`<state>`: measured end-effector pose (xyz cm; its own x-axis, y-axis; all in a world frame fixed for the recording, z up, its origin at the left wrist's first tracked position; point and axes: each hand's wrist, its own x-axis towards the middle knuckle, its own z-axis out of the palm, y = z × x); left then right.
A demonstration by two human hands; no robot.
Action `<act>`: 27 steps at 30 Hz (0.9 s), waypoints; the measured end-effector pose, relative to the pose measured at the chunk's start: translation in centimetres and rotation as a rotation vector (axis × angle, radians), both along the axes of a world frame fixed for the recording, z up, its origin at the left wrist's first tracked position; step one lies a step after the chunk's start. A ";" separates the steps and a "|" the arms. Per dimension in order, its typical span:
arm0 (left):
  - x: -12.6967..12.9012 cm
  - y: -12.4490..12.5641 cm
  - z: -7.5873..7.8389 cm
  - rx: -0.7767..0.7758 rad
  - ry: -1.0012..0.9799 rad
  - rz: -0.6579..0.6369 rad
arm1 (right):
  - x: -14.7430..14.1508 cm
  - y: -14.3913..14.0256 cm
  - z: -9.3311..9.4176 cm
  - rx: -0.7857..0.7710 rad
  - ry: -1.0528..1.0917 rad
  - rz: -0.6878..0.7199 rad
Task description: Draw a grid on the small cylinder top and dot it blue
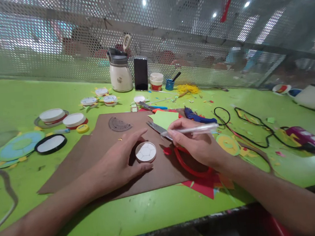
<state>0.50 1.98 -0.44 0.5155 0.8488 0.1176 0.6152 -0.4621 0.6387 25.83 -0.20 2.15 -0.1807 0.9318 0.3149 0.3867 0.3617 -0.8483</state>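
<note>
Left hand (119, 155): open, cupped beside the round white line-patterned disc (145, 152) — on brown cardboard (168, 176), near the green bench's (144, 214) front edge.
Right hand (189, 141): pinches a slim translucent pen (204, 128), off the disc.
Drawing: likely; another line calls for bringing the tip over.

Left hand (117, 160): curved round the left side of a white disc (145, 152), thumb and fingers spread; whether they touched it was unclear.
Disc: lay on brown cardboard (97, 182), its top marked with dark lines.
Right hand (194, 142): gripped a pale pen (199, 129) above red-handled scissors (184, 165).
Protractor (119, 124): lay flat toward the cardboard's far side.
Blue glue gun (197, 116): lay beyond the right hand.
Phone (141, 74): stood upright beside a white jug (121, 77).
Purple glue gun (305, 138): lay far right on the green table (122, 218).
</note>
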 end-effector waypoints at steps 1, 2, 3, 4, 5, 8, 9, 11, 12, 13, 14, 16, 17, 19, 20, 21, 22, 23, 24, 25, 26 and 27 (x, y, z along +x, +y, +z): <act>0.0 0.0 0.0 0.008 -0.003 0.000 | 0.0 -0.1 0.1 -0.006 -0.016 -0.015; 0.0 0.1 -0.2 0.017 -0.007 0.000 | -0.1 -0.1 0.1 -0.014 -0.026 -0.028; -0.1 0.2 -0.3 0.024 -0.012 0.000 | -0.1 -0.1 0.1 -0.023 -0.029 -0.037; -0.2 0.2 -0.5 0.026 -0.016 0.000 | -0.2 -0.2 0.1 -0.035 -0.024 -0.040; -0.2 0.3 -0.7 0.028 -0.022 -0.001 | -0.2 -0.2 0.1 -0.048 -0.012 -0.036; -0.5 0.5 -1.2 0.027 -0.037 -0.008 | -0.3 -0.4 0.0 -0.084 0.024 -0.004; -0.6 0.5 -1.3 0.034 -0.043 -0.011 | -0.3 -0.4 0.0 -0.091 0.021 0.002; -0.6 0.5 -1.4 0.052 -0.050 -0.019 | -0.4 -0.6 0.1 -0.095 -0.017 0.002; -0.6 0.5 -1.3 0.056 -0.048 -0.021 | -0.4 -0.7 0.1 -0.096 -0.042 -0.005; -0.5 0.4 -1.2 0.058 -0.045 -0.024 | -0.4 -0.7 0.0 -0.100 -0.060 -0.011; -0.5 0.3 -1.1 0.055 -0.039 -0.025 | -0.5 -0.8 0.0 -0.108 -0.062 -0.010; -0.3 0.1 -0.7 0.036 -0.024 -0.024 | -0.6 -0.7 -0.3 -0.136 -0.022 0.018; -0.2 0.0 -0.5 0.023 -0.023 -0.022 | -0.7 -0.7 -0.4 -0.148 0.009 0.039; 0.0 -0.1 -0.3 0.000 -0.032 -0.017 | -0.8 -0.6 -0.7 -0.163 0.049 0.077; 0.0 -0.1 -0.2 -0.009 -0.036 -0.014 | -0.8 -0.6 -0.8 -0.169 0.057 0.091; 0.1 -0.2 -0.2 -0.015 -0.039 -0.011 | -0.8 -0.6 -0.9 -0.174 0.061 0.103; 0.1 -0.2 -0.2 -0.018 -0.038 -0.008 | -0.7 -0.6 -1.0 -0.179 0.061 0.112; 0.1 -0.2 -0.2 -0.020 -0.034 -0.007 | -0.7 -0.6 -1.1 -0.185 0.062 0.121; 0.1 -0.2 -0.2 -0.020 -0.030 -0.006 | -0.7 -0.6 -1.1 -0.193 0.062 0.129; 0.1 -0.2 -0.3 -0.021 -0.027 -0.005 | -0.6 -0.6 -1.2 -0.201 0.064 0.133; 0.1 -0.2 -0.3 -0.023 -0.024 -0.005 | -0.6 -0.6 -1.2 -0.205 0.065 0.133; 0.0 -0.1 -0.3 -0.024 -0.020 -0.003 | -0.6 -0.6 -1.3 -0.210 0.068 0.131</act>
